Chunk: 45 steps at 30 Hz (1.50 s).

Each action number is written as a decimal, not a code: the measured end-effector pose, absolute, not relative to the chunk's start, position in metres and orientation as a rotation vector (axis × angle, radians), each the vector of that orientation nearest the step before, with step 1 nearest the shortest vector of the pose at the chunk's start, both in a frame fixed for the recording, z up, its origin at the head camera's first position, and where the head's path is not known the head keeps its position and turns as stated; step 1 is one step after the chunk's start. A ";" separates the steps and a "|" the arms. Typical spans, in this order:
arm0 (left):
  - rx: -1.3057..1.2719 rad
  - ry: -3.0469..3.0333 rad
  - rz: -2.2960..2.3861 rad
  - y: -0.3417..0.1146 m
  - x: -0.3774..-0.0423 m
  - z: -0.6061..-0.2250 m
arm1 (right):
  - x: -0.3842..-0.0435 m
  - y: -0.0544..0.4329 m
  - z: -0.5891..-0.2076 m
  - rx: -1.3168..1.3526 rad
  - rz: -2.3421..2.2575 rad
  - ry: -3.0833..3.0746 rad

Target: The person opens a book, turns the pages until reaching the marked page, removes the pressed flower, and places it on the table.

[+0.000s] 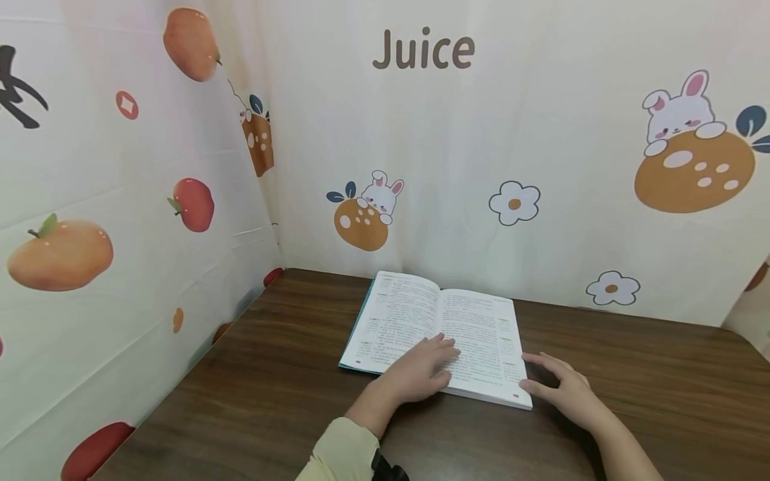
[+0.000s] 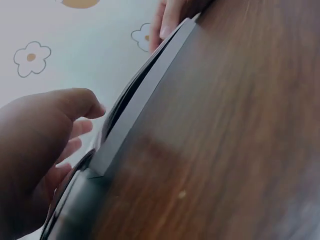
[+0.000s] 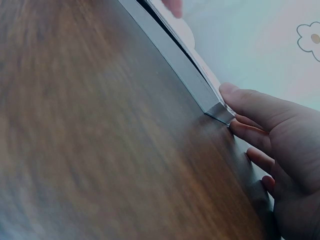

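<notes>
A thick open book (image 1: 475,321) with printed pages and a teal cover edge lies on the wooden table. Across its lower middle, near the gutter, my left hand (image 1: 421,371) rests with relaxed, slightly spread fingers. The left wrist view shows that thumb (image 2: 82,102) above the raised page edges. At the book's right edge is my right hand (image 1: 565,394), its thumb and forefinger spread apart. In the right wrist view the thumb (image 3: 245,100) touches the page edge at the lower corner, while the other fingers sit loosely bent beside the book's side.
Dark wood-grain tabletop (image 1: 271,374) surrounds the book. A pale printed curtain (image 1: 565,254) hangs along the table's back edge, close behind the book. Another curtain (image 1: 138,321) with fruit prints runs down the left side.
</notes>
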<state>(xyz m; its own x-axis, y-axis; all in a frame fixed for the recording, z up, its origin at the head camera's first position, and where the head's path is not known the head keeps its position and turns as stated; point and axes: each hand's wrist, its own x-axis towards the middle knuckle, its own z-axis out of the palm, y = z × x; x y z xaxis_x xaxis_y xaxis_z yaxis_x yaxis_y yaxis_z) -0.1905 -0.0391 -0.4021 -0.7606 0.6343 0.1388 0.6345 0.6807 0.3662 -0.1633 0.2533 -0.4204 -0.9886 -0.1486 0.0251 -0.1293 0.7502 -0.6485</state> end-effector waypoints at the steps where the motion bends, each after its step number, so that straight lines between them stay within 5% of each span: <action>1: -1.082 -2.879 -0.619 -0.038 -0.190 -0.404 | -0.163 0.253 -0.420 -0.229 -1.079 2.909; 45: -0.928 -2.964 -0.656 -0.019 -0.183 -0.414 | -0.163 0.257 -0.419 -0.351 -1.120 2.929</action>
